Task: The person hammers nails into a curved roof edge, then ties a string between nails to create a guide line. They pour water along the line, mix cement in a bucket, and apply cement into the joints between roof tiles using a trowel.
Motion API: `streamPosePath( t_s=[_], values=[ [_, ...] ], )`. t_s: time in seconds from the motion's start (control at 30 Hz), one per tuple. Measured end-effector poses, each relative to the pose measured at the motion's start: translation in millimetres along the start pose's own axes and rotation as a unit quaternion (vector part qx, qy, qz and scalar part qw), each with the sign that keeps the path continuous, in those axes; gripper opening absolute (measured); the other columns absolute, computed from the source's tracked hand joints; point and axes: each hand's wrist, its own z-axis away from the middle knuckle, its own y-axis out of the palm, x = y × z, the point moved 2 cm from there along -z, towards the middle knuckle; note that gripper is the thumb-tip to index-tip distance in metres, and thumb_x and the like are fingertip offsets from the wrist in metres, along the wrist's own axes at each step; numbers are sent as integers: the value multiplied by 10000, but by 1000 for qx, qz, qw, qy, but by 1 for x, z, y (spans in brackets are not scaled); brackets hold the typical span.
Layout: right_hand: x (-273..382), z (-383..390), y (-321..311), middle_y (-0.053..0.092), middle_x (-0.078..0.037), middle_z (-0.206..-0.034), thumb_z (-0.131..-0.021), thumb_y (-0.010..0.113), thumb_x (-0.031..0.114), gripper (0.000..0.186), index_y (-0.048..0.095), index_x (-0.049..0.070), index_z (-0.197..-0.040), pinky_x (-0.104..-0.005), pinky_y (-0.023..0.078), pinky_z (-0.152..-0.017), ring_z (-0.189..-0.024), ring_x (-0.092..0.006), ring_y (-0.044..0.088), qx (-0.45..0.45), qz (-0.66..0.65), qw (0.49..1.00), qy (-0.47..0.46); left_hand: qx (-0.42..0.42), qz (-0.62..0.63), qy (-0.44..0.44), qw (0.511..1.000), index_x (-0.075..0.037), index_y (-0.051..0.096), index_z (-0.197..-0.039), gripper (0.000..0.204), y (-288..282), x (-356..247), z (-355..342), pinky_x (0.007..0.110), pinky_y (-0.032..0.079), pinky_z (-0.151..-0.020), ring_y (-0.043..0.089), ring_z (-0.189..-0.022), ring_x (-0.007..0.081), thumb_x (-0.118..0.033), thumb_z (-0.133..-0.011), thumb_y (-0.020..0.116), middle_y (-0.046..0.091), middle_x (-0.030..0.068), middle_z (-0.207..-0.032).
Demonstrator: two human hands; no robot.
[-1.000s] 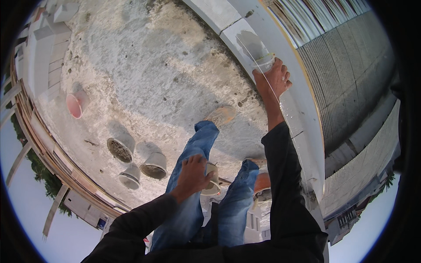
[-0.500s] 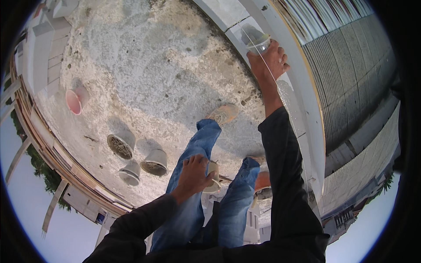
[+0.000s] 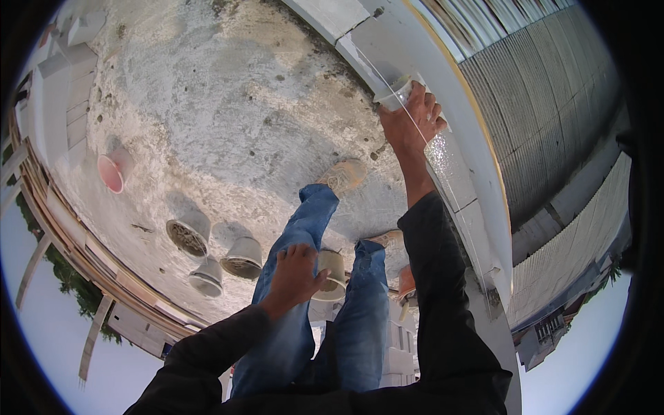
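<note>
My right hand reaches forward and grips a clear plastic cup, its fingers wrapped round the side. The cup is tilted over the top of a low wall of pale blocks. A shiny wet patch lies on the blocks just nearer than the hand. Along the wall top runs a thin white string, passing over the cup and the hand. My left hand lies on my left thigh, fingers stretched out on the jeans, holding nothing.
On the rough concrete floor stand a pink bucket, several grey buckets, some with mortar-like stuff inside, another pale bucket between my legs and an orange one. Beyond the wall, corrugated roofing slopes at the right.
My right hand and the cup have come nearer along the wall top. My right foot has shifted forward. The left hand stays on the thigh, and the whole view has moved slightly.
</note>
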Motion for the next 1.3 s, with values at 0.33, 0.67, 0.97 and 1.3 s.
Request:
streamPosePath(
  t_s=[0.33, 0.67, 0.97, 1.3],
  values=[
    [37, -21, 4, 602, -139, -1199, -749, 894, 241, 717, 597, 107, -1387, -579, 322, -1029, -1174, -345, 568, -36, -88, 995, -26, 48, -54, 6, 997, -8, 660, -1248, 528, -18, 2, -12, 550, 421, -1033, 557, -1244, 354, -406, -926, 788, 618, 155, -1248],
    [-64, 36, -4, 639, -144, -1289, -708, 918, 334, 841, 586, 116, -1449, -558, 361, -1056, -1236, -352, 582, 18, -51, 992, 111, 66, -95, 24, 993, -10, 660, -1257, 538, -9, -7, -14, 555, 426, -1024, 564, -1234, 351, -425, -934, 775, 629, 154, -1228],
    [-73, 28, -12, 642, -144, -1248, -713, 945, 295, 774, 618, 116, -1392, -573, 369, -1029, -1223, -341, 596, -12, -83, 989, 123, 99, -142, 48, 984, -23, 657, -1247, 499, -4, -17, -19, 565, 437, -1030, 566, -1258, 358, -405, -945, 770, 634, 152, -1234],
    [-80, 25, -17, 658, -137, -1265, -749, 933, 325, 745, 623, 123, -1395, -565, 414, -1019, -1236, -353, 616, -32, -124, 989, 77, 108, -226, 86, 964, -22, 652, -1237, 506, 6, -27, -22, 556, 446, -1004, 579, -1221, 353, -426, -952, 761, 636, 157, -1215]
  ],
)
